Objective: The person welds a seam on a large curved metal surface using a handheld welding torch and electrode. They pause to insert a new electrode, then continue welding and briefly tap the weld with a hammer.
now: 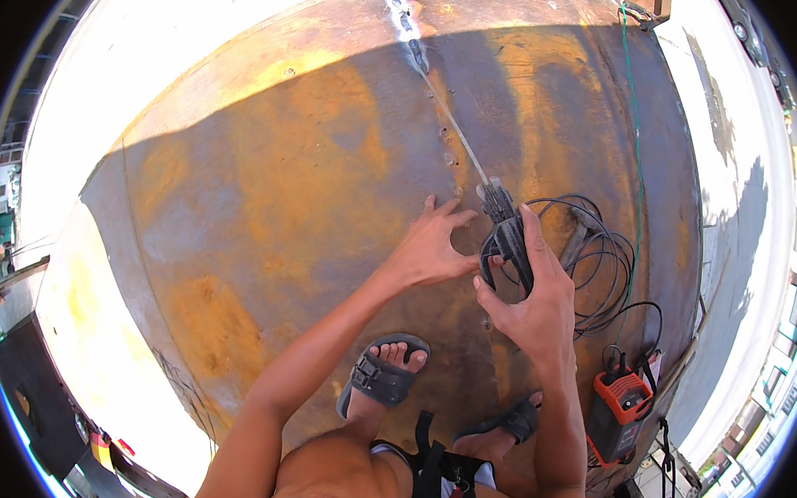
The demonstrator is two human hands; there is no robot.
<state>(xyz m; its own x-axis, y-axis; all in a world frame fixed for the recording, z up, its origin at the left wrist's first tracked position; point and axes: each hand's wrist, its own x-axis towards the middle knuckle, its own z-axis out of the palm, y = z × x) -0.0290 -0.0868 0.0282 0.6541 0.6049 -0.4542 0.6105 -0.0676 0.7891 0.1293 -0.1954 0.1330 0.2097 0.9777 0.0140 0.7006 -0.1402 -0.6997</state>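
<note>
My right hand (540, 301) is closed on a black electrode holder (499, 214), its fingers along the grip. A long thin rod (459, 130) runs from the holder up to a whitish streak with dark spots (397, 10) on the rusty metal surface (266, 188); whether its tip touches cannot be made out. My left hand (430, 242) is open, fingers spread just left of the holder, with its thumb near or against the handle's lower part. Black coiled cable (601, 251) lies right of the holder.
A red and black machine (618, 414) with cables sits at the lower right, near a dark chain (666, 475). A green line (637, 135) runs along the right. My sandalled feet (383, 379) are on the metal. Bright paving and vehicles show beyond the curved edges.
</note>
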